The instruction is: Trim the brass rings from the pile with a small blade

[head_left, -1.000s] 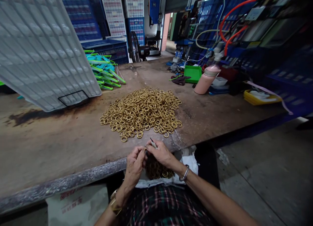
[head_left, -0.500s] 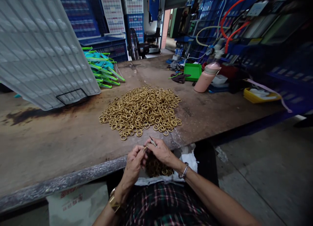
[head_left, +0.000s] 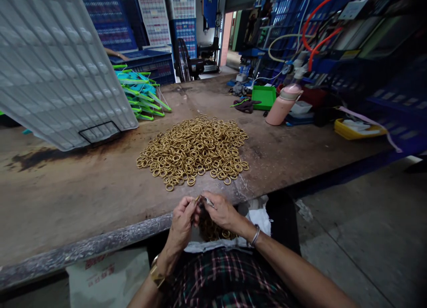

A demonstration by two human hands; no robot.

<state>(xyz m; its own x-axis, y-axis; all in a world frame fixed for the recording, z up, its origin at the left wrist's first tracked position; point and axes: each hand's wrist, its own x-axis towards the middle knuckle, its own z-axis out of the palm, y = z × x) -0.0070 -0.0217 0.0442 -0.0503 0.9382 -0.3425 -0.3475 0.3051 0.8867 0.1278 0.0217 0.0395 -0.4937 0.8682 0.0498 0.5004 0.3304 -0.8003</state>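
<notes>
Just beyond the near edge of the table, my left hand pinches a small brass ring between thumb and fingertips. My right hand is closed around a small pointed metal tool, most of it hidden in the fingers. The tool's tip is at the ring, but I cannot tell whether they touch. Under the hands, more rings lie in a white sack on my lap. A wide heap of brass rings lies on the table in front of me.
A grey-white ribbed panel leans at the left of the wooden table. Green plastic frames lie behind it. At the right are a green tray, a pink bottle and a yellow tray. Another person's arm shows behind the panel.
My right hand has turned the pointed tool from pointing up and away to pointing left, toward the ring. Another person's arm has come into view at the back left.
</notes>
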